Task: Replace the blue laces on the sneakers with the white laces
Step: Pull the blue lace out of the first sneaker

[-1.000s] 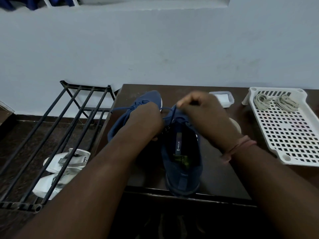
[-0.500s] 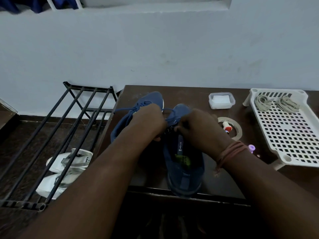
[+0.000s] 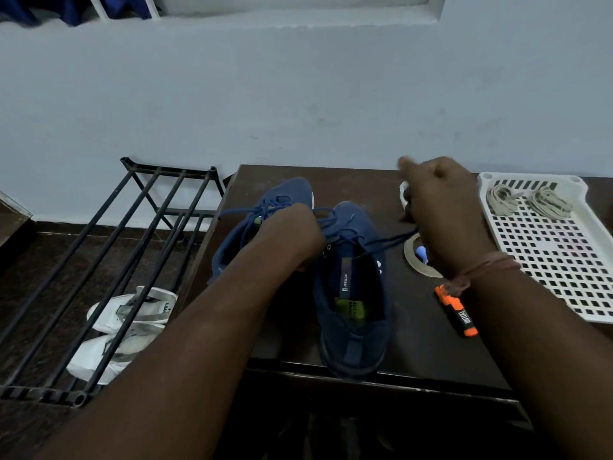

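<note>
Sneakers sit on a dark table [image 3: 414, 353], going left to right: the left sneaker [image 3: 265, 207] lies toward the table's left edge with its toe pointing to the far edge, still laced in blue. The left hand [image 3: 292, 234] rests curled on the tongue area between the two shoes, apparently steadying the right sneaker [image 3: 355, 293]; what its fingers grip is hidden. That right sneaker has its long axis running from near edge to far edge, heel just over the near edge. The blue lace [image 3: 388, 242] stretches taut from its upper eyelets rightward to the right hand [image 3: 441, 214], whose fingers are closed around the lace end, drawing it away from the shoe. The white laces [image 3: 527, 202] lie bundled in the white tray [image 3: 564, 293] at the table's right edge, just beyond the right hand, so that hand is nearer them.
</note>
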Demonstrator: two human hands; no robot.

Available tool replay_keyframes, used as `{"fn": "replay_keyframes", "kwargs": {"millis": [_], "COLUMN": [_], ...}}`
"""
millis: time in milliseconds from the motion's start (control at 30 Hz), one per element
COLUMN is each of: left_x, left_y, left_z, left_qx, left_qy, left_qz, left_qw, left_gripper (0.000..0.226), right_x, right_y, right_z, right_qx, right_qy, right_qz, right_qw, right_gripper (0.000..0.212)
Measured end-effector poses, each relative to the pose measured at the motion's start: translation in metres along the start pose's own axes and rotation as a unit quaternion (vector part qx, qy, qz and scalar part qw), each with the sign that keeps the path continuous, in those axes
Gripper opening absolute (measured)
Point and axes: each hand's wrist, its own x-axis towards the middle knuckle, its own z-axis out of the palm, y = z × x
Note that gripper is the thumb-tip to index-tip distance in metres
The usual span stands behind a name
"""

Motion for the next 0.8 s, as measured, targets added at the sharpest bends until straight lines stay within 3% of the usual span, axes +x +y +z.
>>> {"fn": "replay_keyframes", "kwargs": {"millis": [33, 100, 167, 233, 334, 600, 667, 801], "left_x": [0.001, -0.001, -0.002, 0.003, 0.004, 0.002, -0.005, -0.011], "left_y": [0.001, 0.004, 0.007, 0.008, 0.008, -0.008, 0.0, 0.018], "left_z": [0.002, 0.005, 0.012, 0.019, 0.022, 0.019, 0.022, 0.037], "left_qx": [0.0, -0.037, -0.041, -0.043, -0.032, 0.033, 0.042, 0.072], "left_qy": [0.018, 0.055, 0.067, 0.072, 0.092, 0.13, 0.148, 0.226], "left_qz": [0.023, 0.035, 0.05, 0.063, 0.07, 0.013, 0.053, 0.214], "left_qw": [1.0, 0.997, 0.996, 0.995, 0.993, 0.991, 0.987, 0.948], "left_gripper": [0.018, 0.027, 0.03, 0.028, 0.024, 0.024, 0.008, 0.022], "right_x": [-0.001, -0.012, -0.023, -0.029, -0.026, -0.009, -0.007, -0.004], "right_y": [0.006, 0.016, 0.024, 0.028, 0.032, 0.039, 0.037, 0.032], "right_z": [0.002, 0.006, 0.01, 0.015, 0.02, 0.002, 0.0, -0.003], "right_qx": [-0.124, -0.313, -0.402, -0.434, -0.465, -0.387, -0.371, -0.361], "right_qy": [-0.026, -0.143, -0.236, -0.254, -0.214, -0.172, -0.182, -0.209], "right_qz": [-0.004, 0.018, -0.003, -0.027, -0.036, 0.098, 0.108, 0.112], "right_qw": [0.992, 0.939, 0.885, 0.864, 0.858, 0.9, 0.904, 0.902], "right_gripper": [0.036, 0.034, 0.034, 0.029, 0.008, 0.013, 0.015, 0.022]}}
